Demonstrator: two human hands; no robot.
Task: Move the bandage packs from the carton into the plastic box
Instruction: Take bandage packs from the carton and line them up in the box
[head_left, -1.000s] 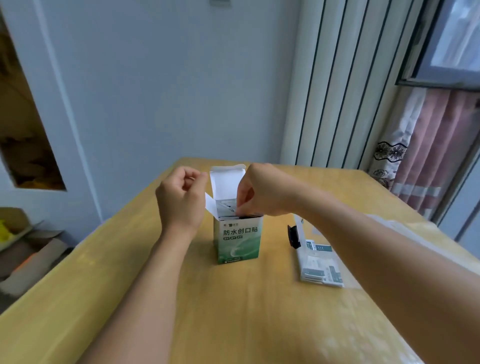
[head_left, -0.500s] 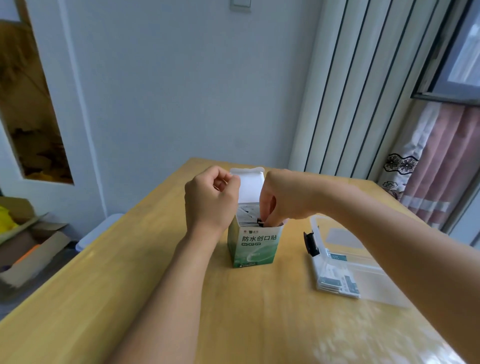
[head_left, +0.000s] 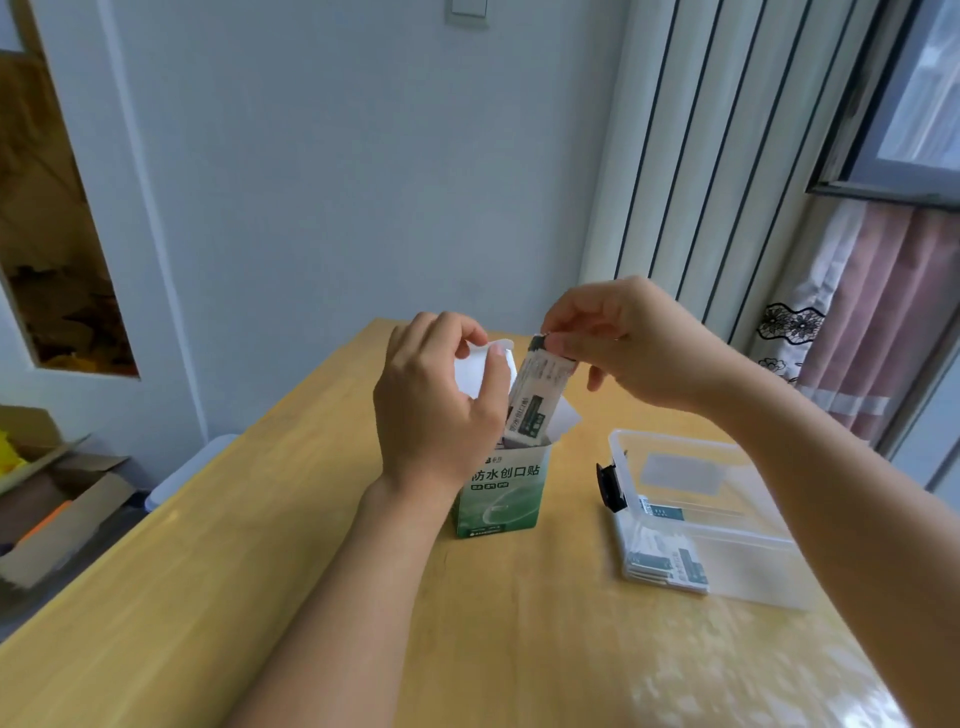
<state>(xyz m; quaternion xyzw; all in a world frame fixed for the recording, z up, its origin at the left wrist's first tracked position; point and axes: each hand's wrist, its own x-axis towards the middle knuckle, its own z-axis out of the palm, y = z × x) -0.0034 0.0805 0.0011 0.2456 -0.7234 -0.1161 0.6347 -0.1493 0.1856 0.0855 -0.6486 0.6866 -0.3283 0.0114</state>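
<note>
A green and white carton stands upright mid-table with its top flaps open. My right hand pinches the upper end of a white bandage pack, which sticks up tilted, its lower end still inside the carton mouth. My left hand is beside the carton's left upper edge, its fingers holding the white lid flap back. To the right lies a clear plastic box with several bandage packs stacked at its near left end.
The wooden table reaches to the far wall. A black latch sticks out from the plastic box's left side. Cardboard boxes sit on the floor to the left; a curtain hangs at the right.
My right hand has risen from the carton mouth, drawing a bandage pack most of the way out. The left hand stays at the flap. The view has shifted.
</note>
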